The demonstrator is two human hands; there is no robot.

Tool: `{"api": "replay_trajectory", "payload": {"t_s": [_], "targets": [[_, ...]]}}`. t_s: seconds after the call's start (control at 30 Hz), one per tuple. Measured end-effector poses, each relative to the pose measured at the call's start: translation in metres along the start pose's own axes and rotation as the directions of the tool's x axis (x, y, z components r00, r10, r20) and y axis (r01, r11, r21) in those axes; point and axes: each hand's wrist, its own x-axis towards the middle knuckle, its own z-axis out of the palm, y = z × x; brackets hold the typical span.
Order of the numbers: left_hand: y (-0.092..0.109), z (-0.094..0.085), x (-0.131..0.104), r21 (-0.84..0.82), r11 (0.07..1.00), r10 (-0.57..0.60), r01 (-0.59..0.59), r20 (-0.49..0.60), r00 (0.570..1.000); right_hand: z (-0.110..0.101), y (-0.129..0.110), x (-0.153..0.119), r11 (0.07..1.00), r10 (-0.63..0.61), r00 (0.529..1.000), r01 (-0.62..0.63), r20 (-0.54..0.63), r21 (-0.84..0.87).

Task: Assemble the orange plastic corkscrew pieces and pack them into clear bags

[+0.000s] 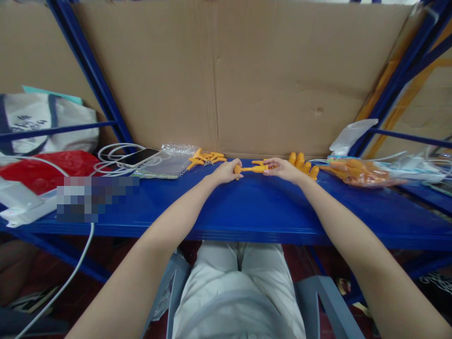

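My left hand [228, 172] is closed, fingers pinched on the left end of an orange plastic piece with a ridged shaft [247, 169]. My right hand [282, 169] grips the right end of the same line of orange parts. The shaft lies level between both hands, just above the blue tabletop [254, 202]. Fingers partly hide both ends, so I cannot tell whether it is one part or two joined. Just behind it shows another orange part [259, 162]. Several orange T-shaped handles [206, 158] with thin metal spirals lie left of my left hand. Several orange ridged sleeves [300, 162] sit beside my right hand.
A clear bag of orange parts [356, 172] lies at the right. To the left are a clear plastic pouch [165, 165], a phone [139, 157], coiled white cables [106, 160] and a red bag [49, 169]. A cardboard panel [219, 80] closes off the back between blue posts.
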Motion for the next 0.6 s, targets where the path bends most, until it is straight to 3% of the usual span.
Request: {"api": "replay_trajectory", "payload": {"t_s": [0.13,0.4,0.6], "targets": [[0.000,0.001,0.000,0.006,1.000,0.023,-0.023,0.000,1.000,0.003,-0.010,-0.005,0.992,0.085,0.996,-0.087,0.019,0.089],[-0.004,0.002,0.001,0.026,0.999,0.034,-0.033,-0.007,0.999,0.012,-0.021,-0.008,0.979,0.190,0.982,-0.189,-0.004,0.078],[-0.007,0.003,0.002,0.026,0.999,0.029,-0.028,-0.020,0.999,0.008,-0.019,-0.011,0.989,0.117,0.992,-0.120,0.037,0.088]]}}
